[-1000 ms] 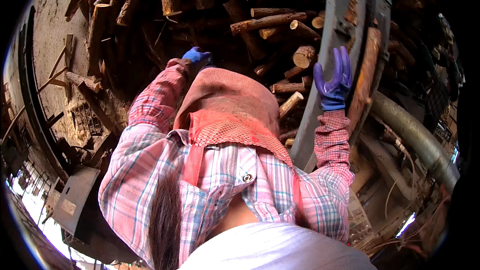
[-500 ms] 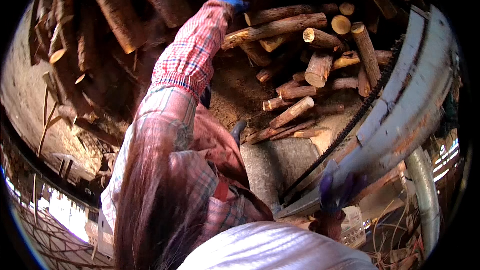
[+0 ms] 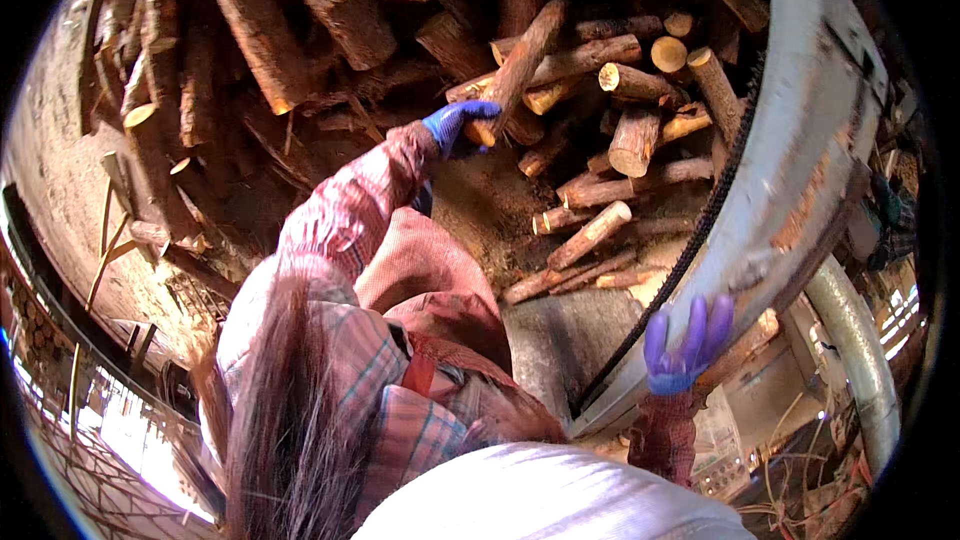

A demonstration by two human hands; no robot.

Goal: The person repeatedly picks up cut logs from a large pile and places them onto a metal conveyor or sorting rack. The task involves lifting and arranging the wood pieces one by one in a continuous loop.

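Observation:
My left hand (image 3: 462,128), in a blue glove, is closed round the near end of a log (image 3: 522,70). The log is thin and barked, and slants up and away across other logs in the pile. My right hand (image 3: 688,345), in a purple glove, is held with fingers spread and nothing in it. It is beside the near part of a long grey metal machine bed (image 3: 790,170); I cannot tell whether it touches the metal. A dark toothed chain or belt (image 3: 690,265) runs along the bed's left edge.
Cut logs (image 3: 635,140) lie heaped ahead, left of the metal bed. Thicker logs (image 3: 250,30) lean at the far left. A grey metal pipe (image 3: 855,360) curves at the right. A grey block-like surface (image 3: 560,340) is beside my legs. Sticks (image 3: 105,240) stand at the left.
My left hand has come back nearer, now holding a log. My right hand has opened its fingers clearly, and the view has shifted slightly.

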